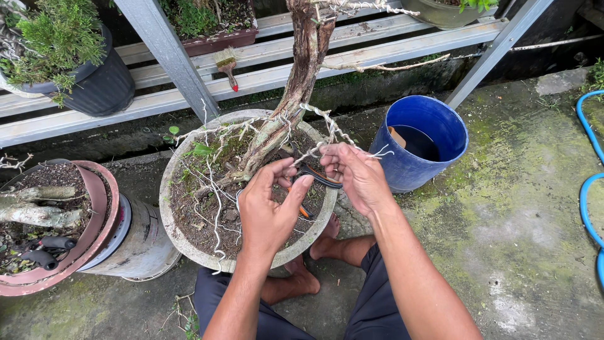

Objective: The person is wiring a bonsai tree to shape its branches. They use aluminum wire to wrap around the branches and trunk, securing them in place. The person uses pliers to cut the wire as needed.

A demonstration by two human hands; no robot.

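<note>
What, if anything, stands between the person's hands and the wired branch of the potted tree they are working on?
Nothing visible does. The right hand already pinches the wired branch beside the trunk. The left hand hovers just below over the round pot, touching the black-handled tool held between both hands.

left hand (267, 211): fingers on black-handled pliers (316, 175) | right hand (355, 176): pinching wire-wrapped branch (318, 129) | both over round concrete bonsai pot (168, 208), centre | blue bucket (412, 170) right | brush (226, 65) on far shelf (264, 79)

Bucket (420, 146) right of bonsai pot (182, 242); brush (226, 65) on shelf (264, 79) behind.
</note>
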